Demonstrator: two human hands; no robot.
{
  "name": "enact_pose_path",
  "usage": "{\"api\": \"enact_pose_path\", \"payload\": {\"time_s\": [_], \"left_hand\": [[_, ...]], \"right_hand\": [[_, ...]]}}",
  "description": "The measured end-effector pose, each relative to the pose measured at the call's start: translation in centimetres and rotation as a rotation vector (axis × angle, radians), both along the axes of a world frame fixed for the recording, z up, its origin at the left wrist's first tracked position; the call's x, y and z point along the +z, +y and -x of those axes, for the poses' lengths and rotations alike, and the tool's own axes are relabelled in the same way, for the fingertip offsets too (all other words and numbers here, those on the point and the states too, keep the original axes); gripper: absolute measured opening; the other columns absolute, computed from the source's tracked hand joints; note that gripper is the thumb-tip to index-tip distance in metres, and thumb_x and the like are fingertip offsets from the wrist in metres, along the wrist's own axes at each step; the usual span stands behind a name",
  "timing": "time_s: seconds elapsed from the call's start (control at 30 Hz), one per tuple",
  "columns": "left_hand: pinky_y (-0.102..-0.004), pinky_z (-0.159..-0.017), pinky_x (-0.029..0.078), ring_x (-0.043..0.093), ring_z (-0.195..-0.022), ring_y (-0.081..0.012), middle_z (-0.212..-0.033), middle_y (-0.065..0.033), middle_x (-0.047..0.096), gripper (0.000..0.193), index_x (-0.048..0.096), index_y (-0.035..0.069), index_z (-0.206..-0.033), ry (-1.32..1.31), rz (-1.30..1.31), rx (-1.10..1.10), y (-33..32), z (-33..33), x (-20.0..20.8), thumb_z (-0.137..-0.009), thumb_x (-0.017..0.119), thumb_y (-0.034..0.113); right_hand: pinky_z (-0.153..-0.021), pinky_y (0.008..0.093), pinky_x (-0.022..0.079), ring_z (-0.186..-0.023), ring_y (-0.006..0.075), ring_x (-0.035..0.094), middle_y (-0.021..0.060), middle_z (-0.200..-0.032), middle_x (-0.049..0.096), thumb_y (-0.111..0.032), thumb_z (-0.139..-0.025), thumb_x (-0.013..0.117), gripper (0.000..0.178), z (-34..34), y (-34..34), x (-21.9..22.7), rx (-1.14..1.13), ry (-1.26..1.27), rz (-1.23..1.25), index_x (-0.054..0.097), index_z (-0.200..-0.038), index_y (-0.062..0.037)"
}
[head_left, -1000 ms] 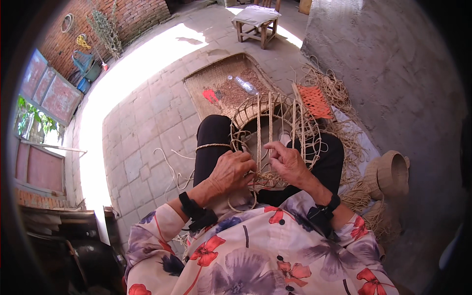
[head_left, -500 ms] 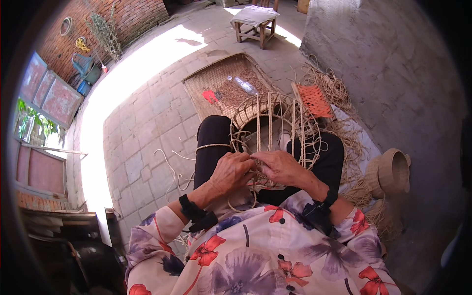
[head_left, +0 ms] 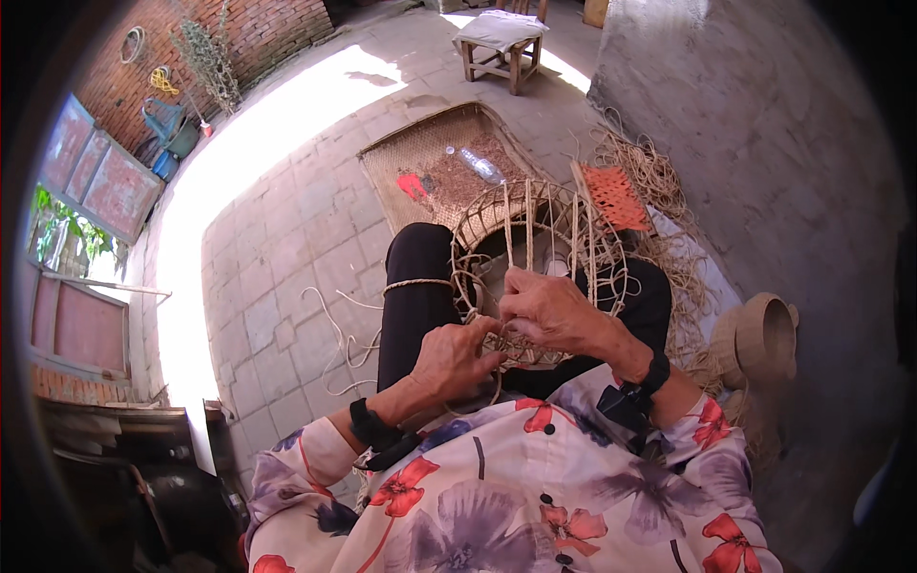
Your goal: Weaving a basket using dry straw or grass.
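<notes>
An open woven basket [head_left: 469, 227], made of pale twisted cord over a rounded frame, sits between my knees. Several straight cords span its opening from the far rim towards me. My left hand [head_left: 455, 360] is closed on the near edge of the basket, thumb and forefinger towards the right. Just beyond it, my right hand [head_left: 552, 311] has its fingers curled in a pinch around a cord at the foot of the straight strands. My fingers hide the exact spot being worked. A strand of cord [head_left: 417, 283] crosses my left knee.
Past the basket lies a woven mat [head_left: 385, 168] bearing brown scraps, a clear plastic bottle [head_left: 480, 165] and a red item [head_left: 412, 185]. Orange netting [head_left: 616, 198] and heaped cord [head_left: 659, 177] lie by the right wall, near a round tan container [head_left: 765, 334]. A wooden stool [head_left: 501, 43] stands farther off.
My hands, close together before, have drawn apart. The right has risen up the straight cords; the left has shifted slightly down and left.
</notes>
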State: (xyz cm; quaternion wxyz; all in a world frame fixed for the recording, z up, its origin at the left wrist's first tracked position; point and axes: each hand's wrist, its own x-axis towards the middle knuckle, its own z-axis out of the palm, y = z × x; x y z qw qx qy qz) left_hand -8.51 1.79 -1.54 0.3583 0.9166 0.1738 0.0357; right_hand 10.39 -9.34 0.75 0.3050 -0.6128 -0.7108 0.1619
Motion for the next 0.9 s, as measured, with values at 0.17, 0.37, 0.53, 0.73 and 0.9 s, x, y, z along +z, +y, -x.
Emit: {"api": "enact_pose_path", "payload": {"time_s": [0.17, 0.37, 0.53, 0.73, 0.9], "left_hand": [[-0.0474, -0.062, 0.05, 0.066, -0.072, -0.0343, -0.08, -0.0139, 0.067, 0.019, 0.066, 0.011, -0.103, 0.161, -0.289, 0.002, 3.6, -0.9, 3.0, -0.086, 0.064, 0.019], [-0.0393, -0.061, 0.051, 0.065, -0.065, -0.0314, -0.08, -0.013, 0.068, 0.016, 0.064, 0.005, -0.1, -0.583, -0.319, 0.132, 6.4, -4.6, 6.6, -0.084, 0.068, 0.004], [-0.0384, -0.066, 0.053, 0.069, -0.072, -0.0318, -0.08, -0.0161, 0.07, 0.02, 0.069, 0.003, -0.105, -0.284, -0.083, 0.196, 2.3, 0.1, 4.2, -0.086, 0.067, 0.008], [-0.0466, -0.07, 0.053, 0.066, -0.078, -0.0434, -0.082, -0.0263, 0.067, 0.03, 0.066, 0.0, -0.116, 0.068, 0.041, -0.001, -0.2, 2.2, 1.4, -0.09, 0.059, 0.013], [-0.0516, -0.07, 0.052, 0.064, -0.076, -0.0467, -0.081, -0.0295, 0.064, 0.032, 0.062, 0.0, -0.119, 0.112, 0.079, 0.005, -1.3, 1.7, -0.7, -0.091, 0.058, 0.016]], "right_hand": [[-0.068, 0.0375, 0.05, -0.075, 0.0319, 0.062, 0.0114, -0.082, 0.062, -0.003, -0.082, 0.067, 0.009, -0.8, -0.5, 0.0, -0.15, 0.466, 0.077, 0.063, -0.09, -0.0025], [-0.066, 0.0337, 0.05, -0.077, 0.0265, 0.062, 0.0125, -0.081, 0.058, -0.001, -0.082, 0.065, 0.007, 1.7, -0.5, -1.7, -0.349, 0.034, -0.26, 0.061, -0.089, -0.0011], [-0.073, 0.0407, 0.052, -0.085, 0.0314, 0.061, 0.0124, -0.087, 0.054, -0.009, -0.076, 0.066, 0.011, 2.8, -0.2, -2.3, -0.146, -0.293, -0.11, 0.059, -0.083, -0.003], [-0.076, 0.0425, 0.052, -0.091, 0.0332, 0.061, 0.0148, -0.096, 0.055, -0.012, -0.079, 0.065, 0.013, 2.1, 1.1, -2.7, 0.004, -0.316, 0.112, 0.063, -0.087, -0.002], [-0.08, 0.0459, 0.05, -0.094, 0.035, 0.06, 0.0143, -0.1, 0.055, -0.017, -0.088, 0.057, 0.015, 1.3, 1.4, -4.4, -0.005, -0.169, 0.28, 0.062, -0.091, -0.0027]]}}
